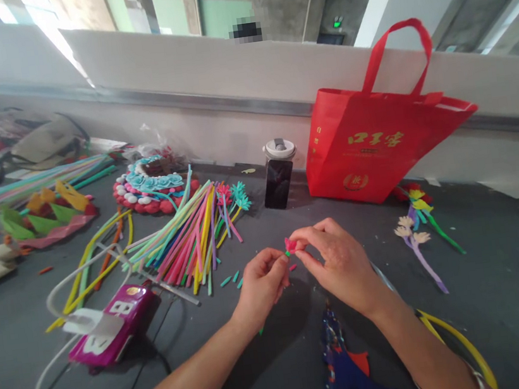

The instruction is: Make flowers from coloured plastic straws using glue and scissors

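Note:
Between my hands is a small pink craft flower [290, 245] with a green stem. My left hand [263, 278] pinches the green stem just under the bloom; a bit of green also shows below this hand. Thumb and fingers of my right hand [335, 260] close on the pink petals from the other side. Short teal cut pieces [231, 280] lie on the table left of my left hand. Below my right hand rests a dark blue glue gun [343, 362] with a red trigger, touched by neither hand.
A bundle of coloured craft stems [193, 235] lies left of centre, near a purple power strip [114, 325] with white cables. A phone [278, 183] leans on a lidded cup [279, 148]. At the right stand a red bag [377, 147] and finished flowers [415, 231].

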Available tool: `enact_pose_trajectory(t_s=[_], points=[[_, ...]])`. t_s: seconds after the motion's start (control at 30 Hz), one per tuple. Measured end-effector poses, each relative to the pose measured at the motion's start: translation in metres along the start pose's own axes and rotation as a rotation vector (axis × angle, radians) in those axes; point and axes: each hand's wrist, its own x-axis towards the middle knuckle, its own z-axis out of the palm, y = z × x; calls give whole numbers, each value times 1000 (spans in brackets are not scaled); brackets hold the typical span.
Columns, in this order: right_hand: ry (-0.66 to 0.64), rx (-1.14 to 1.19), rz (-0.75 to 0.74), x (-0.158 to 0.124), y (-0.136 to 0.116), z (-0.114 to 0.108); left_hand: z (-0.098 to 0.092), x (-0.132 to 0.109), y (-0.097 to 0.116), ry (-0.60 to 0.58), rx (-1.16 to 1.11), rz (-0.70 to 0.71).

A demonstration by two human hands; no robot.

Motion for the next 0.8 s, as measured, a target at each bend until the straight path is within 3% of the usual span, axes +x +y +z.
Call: enact_pose_trajectory(t_s=[0.8], points=[[13,-7,26,2,-2,3,1,-1,3,11,64,25]])
